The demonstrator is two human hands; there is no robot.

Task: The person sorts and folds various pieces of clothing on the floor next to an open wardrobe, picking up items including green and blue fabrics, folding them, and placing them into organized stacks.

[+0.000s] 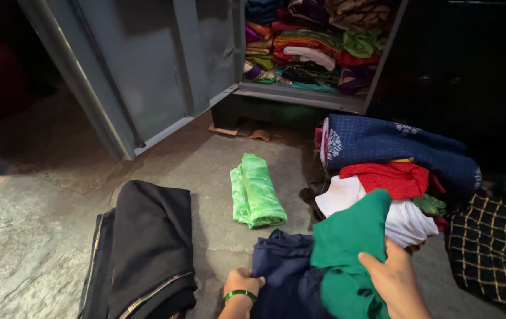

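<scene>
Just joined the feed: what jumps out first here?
The bright green folded cloth lying alone on the grey floor, mid-frame. Below it, the right hand grips a teal-green garment while the left hand rests on a navy one.

folded cloth (257, 192) on floor (22, 236) between garment (146, 248) left, clothes pile (394, 177) right, cabinet (300, 94) behind

Grey metal cupboard (164, 71) standing open, folded clothes (315, 44) stacked inside it, bright green cloth (257, 192) on the floor before it, black cloth (146, 248) further left.
</scene>
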